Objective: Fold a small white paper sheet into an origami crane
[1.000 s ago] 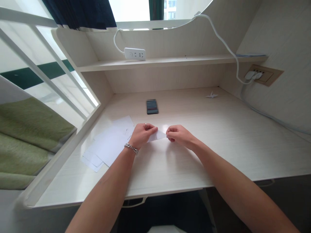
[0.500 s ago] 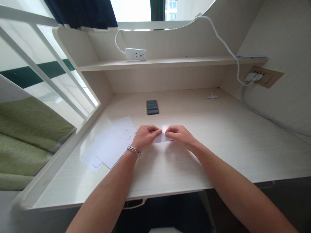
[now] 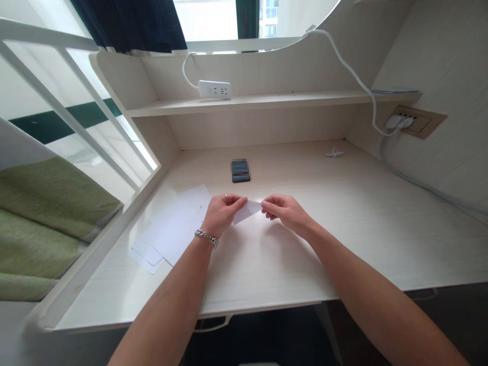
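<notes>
A small folded piece of white paper [image 3: 247,210] is held up between my hands over the desk [image 3: 267,269]. My left hand [image 3: 224,211] pinches its left side between thumb and fingers; a ring and a chain bracelet show on that side. With thumb and forefinger, my right hand [image 3: 282,207] grips the pointed right corner, its other fingers curled below. Loose white sheets [image 3: 179,218] lie left of my left hand, with a few small scraps on them. The paper's part under my left fingers is hidden.
A dark phone-like object [image 3: 240,171], its face pixelated, lies beyond my hands. A folded paper crane [image 3: 334,152] sits at the back right. A white power strip [image 3: 214,89] rests on the shelf [image 3: 267,101]. A white cable [image 3: 354,73] runs to the wall socket [image 3: 419,122].
The paper has turned, so its point now faces right. My left hand has shifted slightly left, and my right hand has moved from the paper's edge to its tip.
</notes>
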Tool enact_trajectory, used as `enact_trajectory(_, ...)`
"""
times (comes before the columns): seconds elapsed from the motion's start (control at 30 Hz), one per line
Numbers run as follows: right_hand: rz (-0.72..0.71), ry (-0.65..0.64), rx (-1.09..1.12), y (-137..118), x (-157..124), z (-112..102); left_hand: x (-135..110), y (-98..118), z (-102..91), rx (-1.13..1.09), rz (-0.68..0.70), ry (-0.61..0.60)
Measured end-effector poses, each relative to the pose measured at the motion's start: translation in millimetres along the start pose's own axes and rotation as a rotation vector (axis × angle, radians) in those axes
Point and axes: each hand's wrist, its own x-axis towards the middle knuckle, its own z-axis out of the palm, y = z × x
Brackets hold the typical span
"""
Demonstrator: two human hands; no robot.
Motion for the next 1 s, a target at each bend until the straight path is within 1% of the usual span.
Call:
enact_trajectory(0.1, -0.034, -0.009, -0.046, 5.3, 1.6, 3.0, -2.4, 2.5, 1.9, 0.071, -0.007, -0.120)
enact_trajectory(0.23, -0.024, -0.086, -0.159, 9.1, 1.2, 4.2, -5.2, 3.3, 2.5, 0.252, 0.008, -0.300)
enact_trajectory(0.3, -0.014, -0.124, -0.183, 8.2, 0.6, 3.9, -5.9, 2.7, 4.1, 0.286, 0.025, -0.340)
enact_trajectory(0.4, 0.019, -0.142, -0.128, 3.2, -0.3, -0.3, -5.3, 2.6, 2.8, 0.261, 0.036, -0.347)
enact_trajectory(0.53, 0.072, -0.103, -0.010, -4.3, -1.8, -13.2, -2.1, 4.1, -11.6, 0.176, 0.044, -0.359)
enact_trajectory(0.6, 0.088, -0.083, 0.037, -6.5, -2.7, -18.8, -0.1, 3.4, -18.7, 0.128, 0.031, -0.337)
enact_trajectory(0.67, 0.099, -0.093, 0.083, -7.6, -3.6, -21.3, 1.3, 0.8, -20.6, 0.077, 0.033, -0.297)
enact_trajectory(0.7, 0.105, -0.110, 0.108, -7.9, -4.1, -21.2, 1.5, -1.0, -19.1, 0.051, 0.048, -0.287)
enact_trajectory(0.77, 0.117, -0.158, 0.168, -8.3, -5.1, -18.9, 0.4, -4.0, -12.4, -0.020, 0.109, -0.306)
enact_trajectory(0.87, 0.152, -0.229, 0.262, -7.7, -6.4, -14.2, -3.6, -4.7, -0.3, -0.109, 0.182, -0.390)
enact_trajectory(0.93, 0.187, -0.264, 0.277, -5.9, -6.7, -12.2, -6.0, -3.0, 4.4, -0.107, 0.239, -0.384)
enact_trajectory(1.0, 0.211, -0.271, 0.231, -3.6, -6.4, -11.3, -6.9, -1.2, 5.5, -0.092, 0.242, -0.350)
